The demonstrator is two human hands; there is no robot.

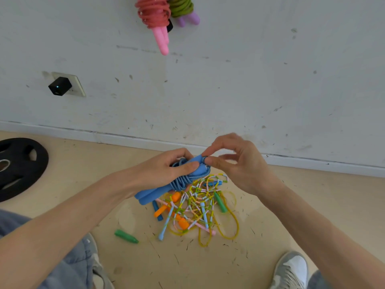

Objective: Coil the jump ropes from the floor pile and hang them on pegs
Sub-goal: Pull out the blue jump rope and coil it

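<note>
Left hand (166, 166) grips a coiled blue jump rope (181, 180) above the floor pile (200, 207); right hand (235, 161) pinches, it seems, the cord's end by the handles. Tucking that end snugly under a wrap should keep the coil from unravelling once hung.

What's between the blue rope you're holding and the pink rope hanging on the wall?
In the head view, only bare, scuffed wall and the baseboard lie between the blue rope and the pink rope.
</note>
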